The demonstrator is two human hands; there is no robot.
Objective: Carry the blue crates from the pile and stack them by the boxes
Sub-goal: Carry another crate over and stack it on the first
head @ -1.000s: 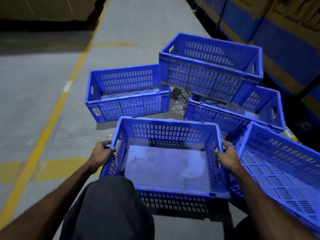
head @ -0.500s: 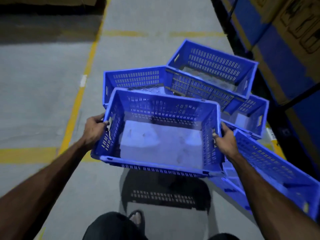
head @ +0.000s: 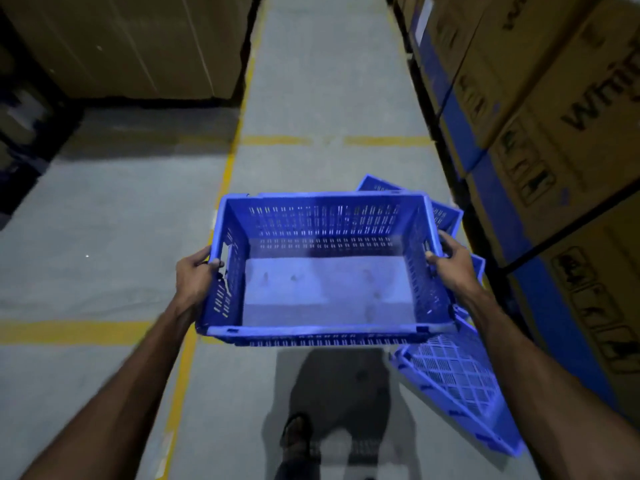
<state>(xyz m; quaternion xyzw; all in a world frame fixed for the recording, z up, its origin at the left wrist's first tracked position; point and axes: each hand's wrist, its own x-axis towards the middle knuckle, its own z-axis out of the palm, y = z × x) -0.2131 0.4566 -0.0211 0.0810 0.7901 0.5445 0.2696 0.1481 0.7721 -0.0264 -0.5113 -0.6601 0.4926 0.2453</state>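
- A person held one blue crate [head: 325, 271] out in front of the body, raised above the grey concrete floor [head: 104, 237], open side up and nothing inside it.
- The left hand [head: 195, 275] grasped the crate's left end, fingers curled over the rim at the handle slot.
- The right hand [head: 450, 263] grasped the right end in the same way, thumb on the rim.
- Behind and to the right of the held crate, the remaining blue crates [head: 446, 213] lay on the floor, mostly hidden by it.
- Another crate [head: 460, 386] leaned tilted on its edge at lower right, just beside the person's right forearm.
- Stacked cardboard boxes [head: 540, 109] lined the right side of the aisle; more brown cartons [head: 138, 43] stood at upper left.
- Yellow lines [head: 69, 332] were painted on the floor.
- One shoe [head: 294, 433] showed below, in the crate's shadow.
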